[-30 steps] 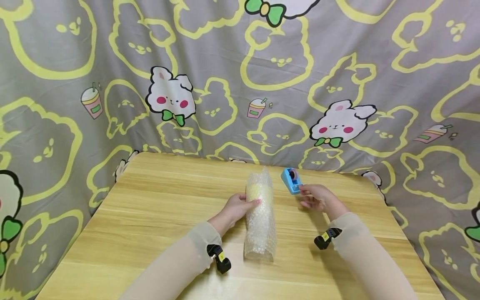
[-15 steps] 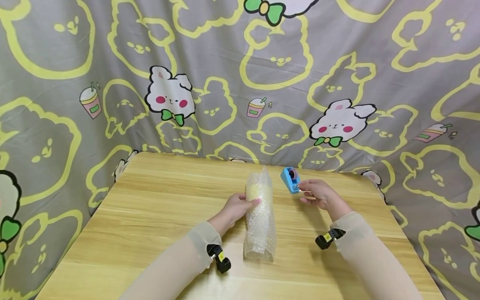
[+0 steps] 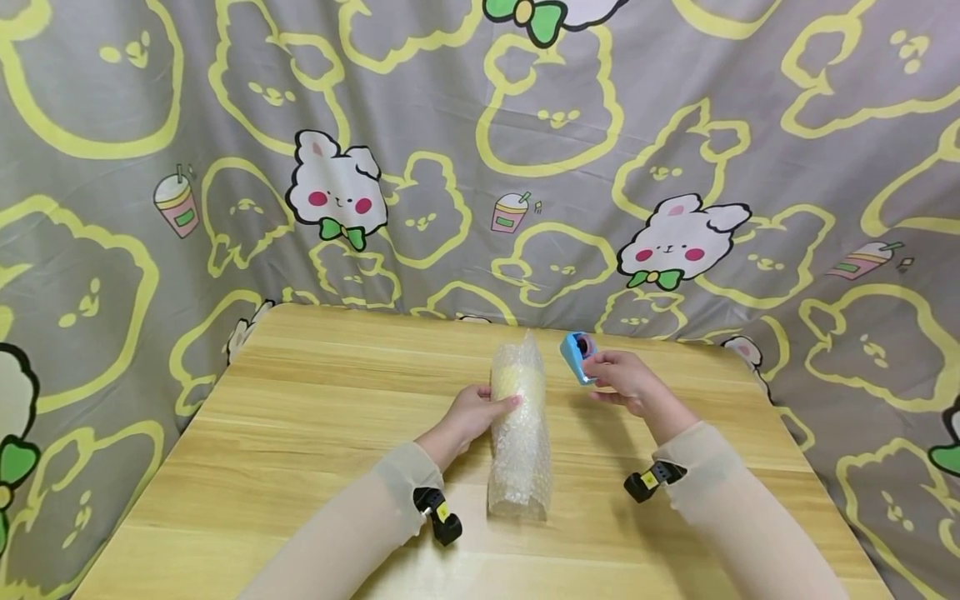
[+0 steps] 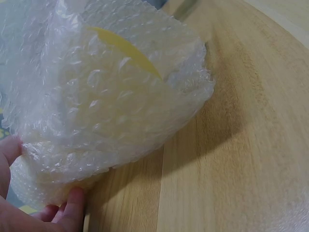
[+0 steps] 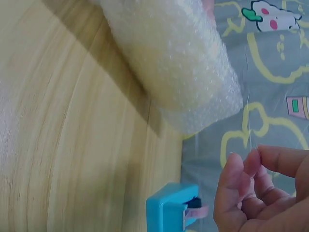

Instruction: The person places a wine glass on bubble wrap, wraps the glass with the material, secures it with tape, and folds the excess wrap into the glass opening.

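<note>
A roll wrapped in clear bubble wrap (image 3: 519, 450), with something yellow (image 4: 128, 50) showing inside, lies lengthwise on the wooden table. My left hand (image 3: 474, 417) grips its left side, thumb on top and the other fingers low against the side. Right of the roll stands a blue tape dispenser (image 3: 574, 360) with a pinkish tape roll (image 5: 195, 211) in it. My right hand (image 3: 626, 382) is at the near end of the dispenser, its fingertips overlapping it in the head view. In the right wrist view its thumb and fingers curl toward each other; I cannot tell whether they pinch clear tape.
Behind the table (image 3: 337, 375) hangs a grey curtain (image 3: 442, 83) with yellow outlines and cartoon rabbits, reaching round both sides. Black cameras (image 3: 438, 517) sit on both wrists, over pale sleeves (image 3: 352, 508).
My right hand has shifted slightly left and away from me, so its fingers now cover more of the tape dispenser. My left hand and the bubble-wrapped roll stay in place.
</note>
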Motion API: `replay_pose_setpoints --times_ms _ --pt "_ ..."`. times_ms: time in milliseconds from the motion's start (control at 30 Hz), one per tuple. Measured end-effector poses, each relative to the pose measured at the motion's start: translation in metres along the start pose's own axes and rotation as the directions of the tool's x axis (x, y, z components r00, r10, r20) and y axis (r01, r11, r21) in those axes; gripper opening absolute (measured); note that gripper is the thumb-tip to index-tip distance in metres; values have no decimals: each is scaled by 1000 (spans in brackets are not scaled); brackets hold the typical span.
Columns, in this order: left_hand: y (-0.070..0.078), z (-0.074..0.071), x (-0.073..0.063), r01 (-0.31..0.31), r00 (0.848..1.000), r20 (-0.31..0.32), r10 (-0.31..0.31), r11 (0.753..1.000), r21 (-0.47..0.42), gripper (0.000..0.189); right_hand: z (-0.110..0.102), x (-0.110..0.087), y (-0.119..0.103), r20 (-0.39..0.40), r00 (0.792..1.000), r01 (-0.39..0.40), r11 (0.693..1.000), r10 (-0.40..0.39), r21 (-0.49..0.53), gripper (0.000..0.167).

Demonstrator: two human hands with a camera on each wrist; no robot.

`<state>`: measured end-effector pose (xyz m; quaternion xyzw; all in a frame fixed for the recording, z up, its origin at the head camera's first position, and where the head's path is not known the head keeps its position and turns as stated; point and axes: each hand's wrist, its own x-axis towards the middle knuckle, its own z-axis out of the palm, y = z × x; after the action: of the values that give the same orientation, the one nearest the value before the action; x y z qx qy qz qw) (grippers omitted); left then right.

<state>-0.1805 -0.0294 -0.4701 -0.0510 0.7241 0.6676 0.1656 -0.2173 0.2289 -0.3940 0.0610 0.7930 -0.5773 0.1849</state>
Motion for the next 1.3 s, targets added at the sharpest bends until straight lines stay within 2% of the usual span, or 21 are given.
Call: replay_pose_setpoints --times_ms 500,900,1300 --pt "1 3 0 -10 1000 -13 11 1000 30 62 24 -3 -9 15 998 66 997 -65 -32 13" --pt "0 5 1 -33 999 -28 34 999 37 62 46 -1 -13 50 994 96 995 -94 -41 12" --pt "0 5 0 -24 999 -30 25 999 39 66 64 6 -8 109 975 207 970 -193 -128 11"
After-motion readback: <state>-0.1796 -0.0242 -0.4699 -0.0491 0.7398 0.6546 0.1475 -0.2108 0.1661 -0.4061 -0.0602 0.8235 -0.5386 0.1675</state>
